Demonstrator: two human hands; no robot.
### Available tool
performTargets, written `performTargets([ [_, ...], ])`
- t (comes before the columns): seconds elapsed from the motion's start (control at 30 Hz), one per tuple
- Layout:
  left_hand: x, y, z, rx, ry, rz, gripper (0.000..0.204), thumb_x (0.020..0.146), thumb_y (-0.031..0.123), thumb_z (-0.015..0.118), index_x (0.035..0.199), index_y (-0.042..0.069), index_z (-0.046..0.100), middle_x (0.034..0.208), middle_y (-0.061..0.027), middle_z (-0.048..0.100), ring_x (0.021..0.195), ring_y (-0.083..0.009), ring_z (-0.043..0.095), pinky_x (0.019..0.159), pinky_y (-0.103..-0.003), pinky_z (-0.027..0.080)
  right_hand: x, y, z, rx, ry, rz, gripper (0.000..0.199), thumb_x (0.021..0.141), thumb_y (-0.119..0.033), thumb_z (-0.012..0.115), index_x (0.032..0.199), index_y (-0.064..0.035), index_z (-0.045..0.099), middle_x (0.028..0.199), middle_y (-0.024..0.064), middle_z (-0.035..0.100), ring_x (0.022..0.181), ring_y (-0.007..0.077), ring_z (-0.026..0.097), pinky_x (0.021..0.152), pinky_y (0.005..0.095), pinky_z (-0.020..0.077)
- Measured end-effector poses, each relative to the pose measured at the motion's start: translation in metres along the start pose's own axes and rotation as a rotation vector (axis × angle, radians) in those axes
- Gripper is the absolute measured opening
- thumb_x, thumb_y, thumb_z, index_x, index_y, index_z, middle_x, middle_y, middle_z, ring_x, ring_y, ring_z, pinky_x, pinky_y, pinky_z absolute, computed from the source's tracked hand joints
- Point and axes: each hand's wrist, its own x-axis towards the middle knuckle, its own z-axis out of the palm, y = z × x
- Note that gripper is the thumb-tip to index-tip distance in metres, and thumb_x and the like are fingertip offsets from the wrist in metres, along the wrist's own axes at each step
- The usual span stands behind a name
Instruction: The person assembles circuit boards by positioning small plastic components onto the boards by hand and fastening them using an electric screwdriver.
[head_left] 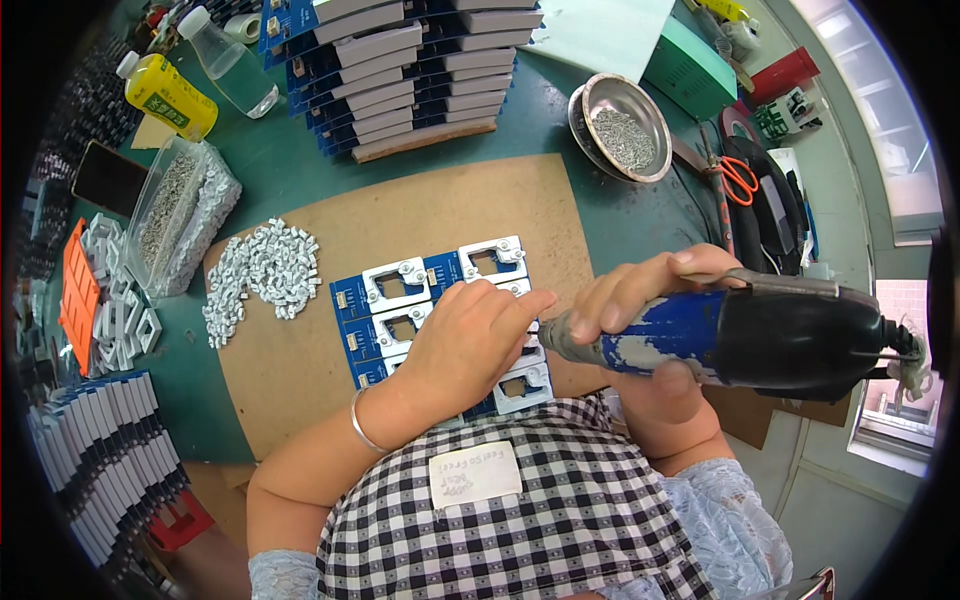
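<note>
My right hand (pixel 640 300) wraps round a blue and black electric screwdriver (pixel 680 340), held nearly level with its tip pointing left. The tip meets the fingers of my left hand (pixel 465 335), which are drawn together over a panel of blue circuit boards (pixel 355 310). What those fingers pinch, if anything, is hidden. White plastic frames (pixel 395 283) with square openings sit on the boards, in two columns. My left hand covers part of the middle frames. A brown board (pixel 300 375) lies under the panel.
Small white plastic parts (pixel 265 270) are heaped left of the panel, beside a clear tub (pixel 190 215) of metal pieces. A metal bowl (pixel 628 130) of screws stands back right, near orange-handled scissors (pixel 738 180). Stacked boards (pixel 400 80) rise behind; bottles (pixel 172 97) stand back left.
</note>
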Motion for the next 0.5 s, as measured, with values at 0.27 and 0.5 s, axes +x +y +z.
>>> performTargets([
  [0.27, -0.003, -0.002, 0.001, 0.003, 0.017, 0.021, 0.049, 0.073, 0.002, 0.068, 0.119, 0.009, 0.054, 0.080, -0.0045, 0.055, 0.078, -0.0248, 0.053, 0.070, -0.038, 0.040, 0.002, 0.003, 0.007, -0.021, -0.036, 0.014, 0.064, 0.078, -0.017, 0.079, 0.124, -0.0042, 0.036, 0.087, 0.0137, 0.063, 0.081, 0.0217, 0.066, 0.076, 0.0332, 0.0549],
  [0.5, -0.001, 0.000, -0.002, 0.023, -0.006, -0.012, 0.050, 0.073, 0.004, 0.069, 0.120, 0.008, 0.053, 0.084, -0.0053, 0.059, 0.082, -0.0254, 0.056, 0.072, -0.038, 0.041, 0.006, 0.001, 0.010, -0.088, -0.057, 0.032, 0.064, 0.077, -0.017, 0.080, 0.123, -0.0059, 0.037, 0.083, 0.0130, 0.064, 0.079, 0.0201, 0.066, 0.075, 0.0313, 0.0534],
])
